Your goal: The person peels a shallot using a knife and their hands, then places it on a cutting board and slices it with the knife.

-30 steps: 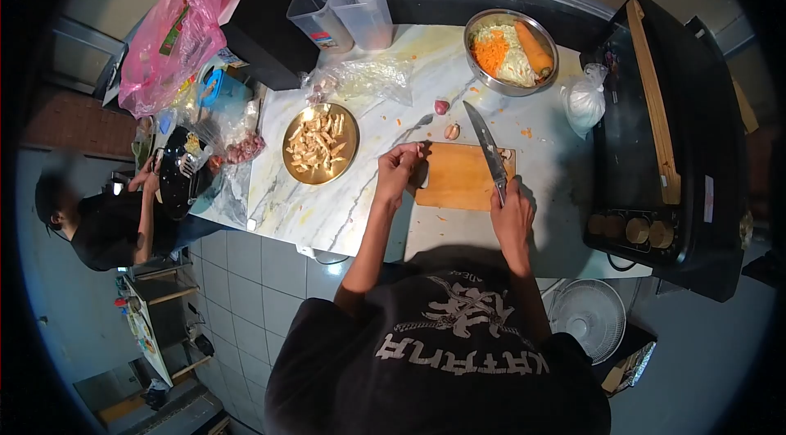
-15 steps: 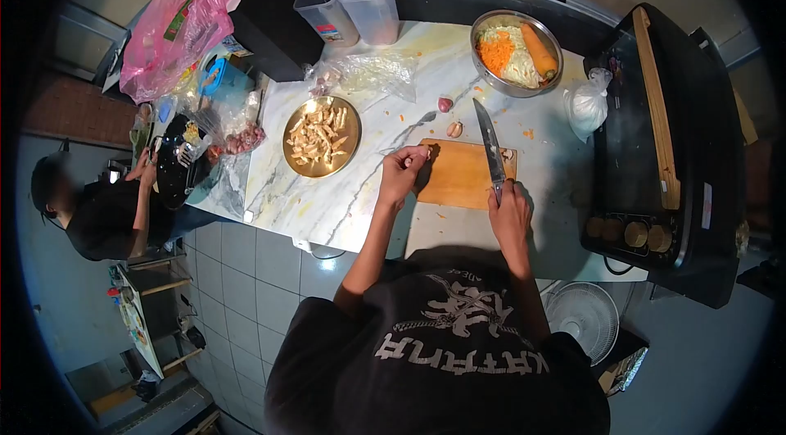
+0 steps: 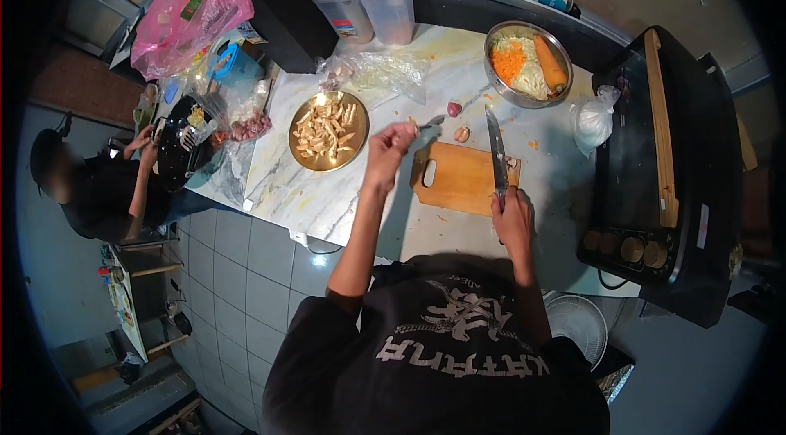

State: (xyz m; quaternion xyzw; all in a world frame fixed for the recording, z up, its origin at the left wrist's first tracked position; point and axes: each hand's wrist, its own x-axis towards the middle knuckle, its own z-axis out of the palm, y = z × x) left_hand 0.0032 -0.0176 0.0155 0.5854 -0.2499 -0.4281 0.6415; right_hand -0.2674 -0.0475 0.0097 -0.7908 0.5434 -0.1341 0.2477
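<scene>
From my distant screen I see the marbled counter [image 3: 274, 197] carrying the wooden board [image 3: 457, 181]. The knife [image 3: 496, 152] crosses its right part—the right hand [image 3: 513, 220] grips the handle. The left hand [image 3: 391, 150], blurred, hovers leftward; I can't tell its grasp. Beyond the board lie garlic [image 3: 462, 134] and a red bulb [image 3: 453, 109].

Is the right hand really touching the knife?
Touching. The head view shows the right hand wrapped around the handle end of the knife, with the blade sticking out in front.
</scene>
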